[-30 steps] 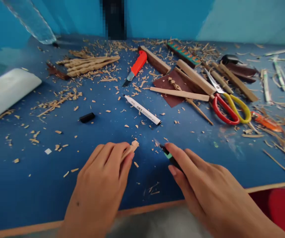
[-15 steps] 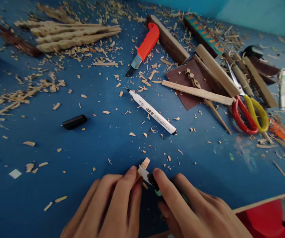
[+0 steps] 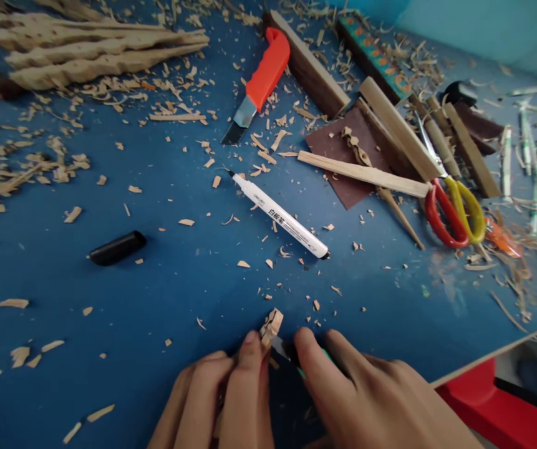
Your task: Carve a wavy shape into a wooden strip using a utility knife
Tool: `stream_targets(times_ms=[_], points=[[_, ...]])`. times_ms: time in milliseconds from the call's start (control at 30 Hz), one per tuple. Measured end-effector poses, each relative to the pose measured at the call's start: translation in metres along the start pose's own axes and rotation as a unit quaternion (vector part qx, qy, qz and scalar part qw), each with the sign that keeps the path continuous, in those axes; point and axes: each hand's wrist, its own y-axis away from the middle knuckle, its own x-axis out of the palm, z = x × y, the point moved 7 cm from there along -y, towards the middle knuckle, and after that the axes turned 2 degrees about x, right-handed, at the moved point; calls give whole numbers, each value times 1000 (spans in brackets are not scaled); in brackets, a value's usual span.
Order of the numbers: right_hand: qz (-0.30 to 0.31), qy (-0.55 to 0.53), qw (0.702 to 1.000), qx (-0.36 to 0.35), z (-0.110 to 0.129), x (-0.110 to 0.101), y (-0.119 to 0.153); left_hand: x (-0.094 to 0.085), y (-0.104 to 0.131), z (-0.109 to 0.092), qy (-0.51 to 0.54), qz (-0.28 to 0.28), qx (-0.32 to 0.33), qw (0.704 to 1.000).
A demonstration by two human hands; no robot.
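At the lower middle, my left hand (image 3: 231, 393) is closed around a small wooden stick (image 3: 272, 324), its notched, carved end poking up past the fingertips. My right hand (image 3: 362, 386) grips a carving knife (image 3: 285, 350) with a dark collar; a bit of green handle shows under the fingers. The blade lies against or very close to the side of the stick. Most of the handle and the stick's lower part are hidden by my hands. Beyond them lies an uncapped white marker (image 3: 282, 215), with its black cap (image 3: 117, 248) to the left.
An orange-handled cutter (image 3: 261, 81) lies further back. Wooden blocks (image 3: 312, 68), sandpaper (image 3: 338, 149), a pale stick (image 3: 366, 174) and red-and-yellow scissors (image 3: 446, 212) crowd the right. Carved sticks (image 3: 104, 59) lie at far left. Shavings litter the blue table (image 3: 179, 262); a red chair (image 3: 497, 405) stands beyond its edge.
The stick's carved end now stands more upright and shows its notches. The blade has dropped lower along its side. The view has shifted, so the tabletop things sit further left.
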Motion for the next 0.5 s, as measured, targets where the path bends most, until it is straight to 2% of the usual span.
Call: stream_targets(times_ms=[167, 233, 367, 500], points=[[-13, 26, 998, 58, 4, -2, 0, -2, 1, -6, -5, -17, 27, 999], [-6, 36, 997, 70, 6, -1, -1, -2, 2, -10, -13, -7, 39, 999], [16, 72, 994, 83, 11, 0, -3, 1, 4, -11, -29, 41, -10, 999], [-14, 141, 983, 117, 17, -5, -5, 1, 2, -16, -43, 50, -22, 998]])
